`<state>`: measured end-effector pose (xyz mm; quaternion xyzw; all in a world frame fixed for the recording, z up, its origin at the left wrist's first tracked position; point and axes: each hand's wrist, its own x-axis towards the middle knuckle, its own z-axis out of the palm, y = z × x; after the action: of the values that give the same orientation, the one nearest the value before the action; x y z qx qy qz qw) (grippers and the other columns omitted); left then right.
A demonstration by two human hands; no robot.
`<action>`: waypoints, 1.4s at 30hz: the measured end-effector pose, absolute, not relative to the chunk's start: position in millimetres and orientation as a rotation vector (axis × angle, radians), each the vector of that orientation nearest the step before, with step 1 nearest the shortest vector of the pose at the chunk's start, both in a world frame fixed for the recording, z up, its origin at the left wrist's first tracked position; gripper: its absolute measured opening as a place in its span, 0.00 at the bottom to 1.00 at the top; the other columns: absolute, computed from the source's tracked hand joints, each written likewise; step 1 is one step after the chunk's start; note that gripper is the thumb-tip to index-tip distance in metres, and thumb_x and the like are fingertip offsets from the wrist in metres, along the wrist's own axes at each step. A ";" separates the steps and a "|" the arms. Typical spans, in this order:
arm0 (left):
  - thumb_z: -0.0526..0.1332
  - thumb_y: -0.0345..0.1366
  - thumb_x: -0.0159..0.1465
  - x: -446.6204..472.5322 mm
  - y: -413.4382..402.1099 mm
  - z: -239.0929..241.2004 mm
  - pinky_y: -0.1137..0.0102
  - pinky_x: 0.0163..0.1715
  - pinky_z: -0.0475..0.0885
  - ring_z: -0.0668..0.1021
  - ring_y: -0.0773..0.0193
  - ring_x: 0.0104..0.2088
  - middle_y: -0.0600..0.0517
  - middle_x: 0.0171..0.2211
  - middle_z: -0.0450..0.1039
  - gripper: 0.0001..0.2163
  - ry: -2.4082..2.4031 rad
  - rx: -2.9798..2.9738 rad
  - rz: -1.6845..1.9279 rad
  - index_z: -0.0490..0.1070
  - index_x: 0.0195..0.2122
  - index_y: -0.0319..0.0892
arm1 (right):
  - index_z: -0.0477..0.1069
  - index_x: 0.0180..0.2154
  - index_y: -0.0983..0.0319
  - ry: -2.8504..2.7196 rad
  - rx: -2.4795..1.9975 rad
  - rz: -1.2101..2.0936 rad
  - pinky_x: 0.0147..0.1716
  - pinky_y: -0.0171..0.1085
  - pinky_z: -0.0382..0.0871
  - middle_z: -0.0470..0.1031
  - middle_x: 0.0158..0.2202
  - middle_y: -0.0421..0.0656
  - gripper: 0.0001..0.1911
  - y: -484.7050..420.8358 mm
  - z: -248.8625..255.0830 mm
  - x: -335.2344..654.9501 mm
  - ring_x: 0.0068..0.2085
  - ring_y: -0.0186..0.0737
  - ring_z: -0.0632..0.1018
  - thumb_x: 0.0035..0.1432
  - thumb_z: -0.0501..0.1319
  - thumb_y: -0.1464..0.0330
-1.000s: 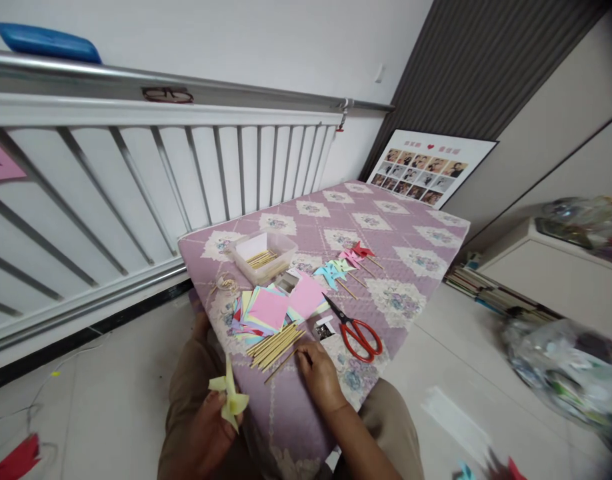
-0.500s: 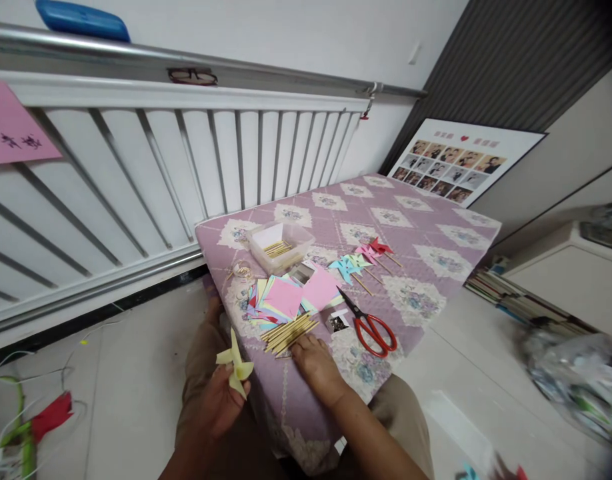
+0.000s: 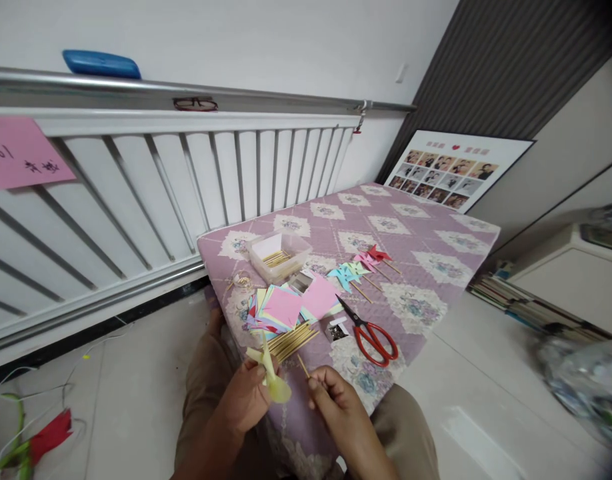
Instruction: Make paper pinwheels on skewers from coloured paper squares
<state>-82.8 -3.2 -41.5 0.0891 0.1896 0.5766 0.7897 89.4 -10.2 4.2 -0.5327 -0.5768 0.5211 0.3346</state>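
My left hand (image 3: 249, 395) pinches a yellow paper pinwheel (image 3: 272, 379) over the table's near edge. A thin wooden stick (image 3: 303, 366) is gripped in my right hand (image 3: 336, 403), its tip pointing up and toward the pinwheel, with a gap between them. Just beyond both hands lies a bundle of wooden sticks (image 3: 292, 341). Behind it spreads a pile of coloured paper squares (image 3: 281, 307), pink on top. A small open box of dark metal bits (image 3: 337, 331) sits between the papers and the red-handled scissors (image 3: 373, 339).
A clear plastic box (image 3: 281, 257) holds more sticks. Finished pinwheels on sticks, including a blue one (image 3: 343, 275) and a red one (image 3: 379, 253), lie on the purple patterned tablecloth (image 3: 331, 230). A white radiator (image 3: 246, 170) runs along the wall.
My right hand has picked a stick from the bundle and drawn it back toward me. The left hand has moved right with the yellow pinwheel, turning it. The view has tilted up slightly.
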 end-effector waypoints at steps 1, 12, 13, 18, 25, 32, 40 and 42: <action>0.72 0.33 0.49 -78.4 -0.7 -36.1 0.74 0.26 0.66 0.72 0.70 0.24 0.57 0.22 0.69 0.09 0.351 0.228 1.215 0.72 0.26 0.40 | 0.60 0.26 0.59 -1.484 -1.383 1.367 0.18 0.30 0.51 0.58 0.21 0.33 0.15 -13.4 10.2 89.0 0.20 0.31 0.57 0.61 0.51 0.59; 0.71 0.35 0.50 -52.8 4.8 -15.7 0.73 0.26 0.64 0.74 0.67 0.28 0.54 0.28 0.70 0.09 0.156 0.437 1.167 0.71 0.24 0.41 | 0.60 0.27 0.58 -1.376 -1.252 1.468 0.17 0.30 0.53 0.57 0.17 0.31 0.16 -31.9 25.5 87.6 0.18 0.30 0.58 0.60 0.54 0.54; 0.71 0.35 0.49 -51.8 4.7 -15.6 0.73 0.26 0.63 0.74 0.67 0.28 0.54 0.29 0.70 0.09 0.158 0.444 1.173 0.71 0.24 0.41 | 0.60 0.27 0.58 -1.367 -1.249 1.477 0.17 0.30 0.54 0.58 0.17 0.31 0.16 -32.7 25.5 87.0 0.18 0.30 0.59 0.60 0.54 0.54; 0.71 0.33 0.48 -48.5 3.2 -16.4 0.73 0.26 0.61 0.72 0.69 0.27 0.54 0.25 0.68 0.10 0.187 0.465 1.209 0.69 0.22 0.40 | 0.61 0.27 0.58 -1.340 -1.242 1.479 0.17 0.30 0.55 0.59 0.17 0.31 0.17 -35.8 30.4 84.0 0.18 0.29 0.60 0.58 0.56 0.53; 0.71 0.34 0.48 -47.5 2.0 -14.4 0.72 0.25 0.60 0.69 0.71 0.23 0.56 0.22 0.65 0.13 0.252 0.452 1.225 0.65 0.21 0.41 | 0.61 0.25 0.58 -1.308 -1.259 1.518 0.16 0.30 0.50 0.56 0.17 0.31 0.19 -36.0 34.8 80.8 0.17 0.28 0.57 0.55 0.58 0.51; 0.72 0.37 0.47 -48.8 1.9 -12.6 0.72 0.24 0.60 0.67 0.72 0.21 0.57 0.21 0.63 0.18 0.310 0.450 1.238 0.60 0.20 0.41 | 0.60 0.25 0.58 -1.286 -1.219 1.548 0.15 0.30 0.48 0.55 0.17 0.30 0.18 -36.2 32.0 77.2 0.16 0.28 0.56 0.56 0.58 0.53; 0.72 0.36 0.48 -50.9 1.3 -15.0 0.72 0.25 0.61 0.69 0.71 0.23 0.57 0.22 0.64 0.16 0.259 0.440 1.238 0.62 0.21 0.41 | 0.60 0.25 0.58 -1.306 -1.204 1.519 0.16 0.30 0.50 0.57 0.19 0.31 0.15 -35.8 28.5 75.0 0.17 0.27 0.57 0.57 0.57 0.57; 0.72 0.36 0.48 -51.3 0.9 -14.8 0.72 0.25 0.61 0.69 0.71 0.23 0.57 0.22 0.64 0.16 0.256 0.446 1.236 0.61 0.21 0.41 | 0.60 0.25 0.59 -1.321 -1.203 1.512 0.16 0.30 0.51 0.57 0.20 0.31 0.14 -35.9 27.9 74.8 0.17 0.28 0.57 0.57 0.57 0.58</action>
<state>-51.3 0.9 -14.8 0.2069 0.1185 0.5727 0.7843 74.8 -35.9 27.9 -0.4734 -0.5197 0.5949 0.3897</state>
